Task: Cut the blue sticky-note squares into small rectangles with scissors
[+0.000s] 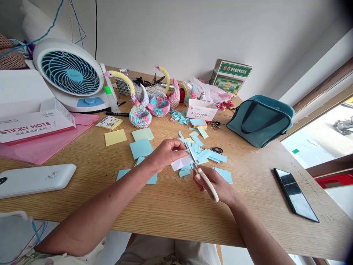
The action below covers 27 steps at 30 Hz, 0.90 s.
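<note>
A pale lavender sticky note (177, 164) is pinched between the thumb and fingers of my left hand (167, 154). In my right hand (216, 184) are scissors with cream handles (209, 185). Their blades point up and away from me, beside the fingertips of my left hand and over the note. Whether the blades are touching the note, I cannot tell. Beneath and behind both hands lie several cut blue paper pieces (203, 156) in a loose heap. To the left of my left hand is a flat blue sticky note (141, 148).
Folded-paper swans (140, 117) stand at the back, near a sticky note box (202, 110). A fan (73, 75) and a white power bank (38, 180) are at the left. To the right are a teal bag (260, 119) and a phone (295, 195). Black-handled scissors (217, 150) lie behind the heap.
</note>
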Motion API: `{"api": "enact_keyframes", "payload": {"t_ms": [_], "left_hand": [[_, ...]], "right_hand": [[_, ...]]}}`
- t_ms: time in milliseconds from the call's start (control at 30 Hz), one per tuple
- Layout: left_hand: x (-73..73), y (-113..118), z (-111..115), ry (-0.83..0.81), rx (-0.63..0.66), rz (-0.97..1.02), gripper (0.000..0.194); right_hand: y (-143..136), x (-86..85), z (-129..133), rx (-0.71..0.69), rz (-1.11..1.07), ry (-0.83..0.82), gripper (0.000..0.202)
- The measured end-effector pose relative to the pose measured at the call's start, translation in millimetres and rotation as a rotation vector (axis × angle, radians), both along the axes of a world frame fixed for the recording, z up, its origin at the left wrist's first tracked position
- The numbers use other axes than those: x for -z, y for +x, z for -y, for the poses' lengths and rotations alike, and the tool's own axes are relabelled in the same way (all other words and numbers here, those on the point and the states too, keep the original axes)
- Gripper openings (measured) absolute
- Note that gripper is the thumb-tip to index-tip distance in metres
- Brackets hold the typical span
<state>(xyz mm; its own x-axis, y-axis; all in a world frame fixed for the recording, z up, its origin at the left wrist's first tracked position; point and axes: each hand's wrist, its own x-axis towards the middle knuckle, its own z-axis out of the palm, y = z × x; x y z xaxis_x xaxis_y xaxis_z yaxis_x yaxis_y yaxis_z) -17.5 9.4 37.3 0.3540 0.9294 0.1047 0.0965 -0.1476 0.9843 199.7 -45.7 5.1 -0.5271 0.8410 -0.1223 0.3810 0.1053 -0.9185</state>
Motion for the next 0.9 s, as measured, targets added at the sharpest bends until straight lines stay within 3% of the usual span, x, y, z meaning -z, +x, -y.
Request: {"api": "enact_keyframes", "payload": {"t_ms": [600,900], "left_hand": [[-6.1,0.3,2.4,-0.102,0.021,0.074,0.025],[-6.3,-1.2,2.4,-0.075,0.053,0.088,0.026]], "right_hand": [[-5.7,-2.1,4.4,0.09,0.038,0.03,0.059],[-5.7,1.5,5.3,0.092,-0.019,0.007,0.056]]}}
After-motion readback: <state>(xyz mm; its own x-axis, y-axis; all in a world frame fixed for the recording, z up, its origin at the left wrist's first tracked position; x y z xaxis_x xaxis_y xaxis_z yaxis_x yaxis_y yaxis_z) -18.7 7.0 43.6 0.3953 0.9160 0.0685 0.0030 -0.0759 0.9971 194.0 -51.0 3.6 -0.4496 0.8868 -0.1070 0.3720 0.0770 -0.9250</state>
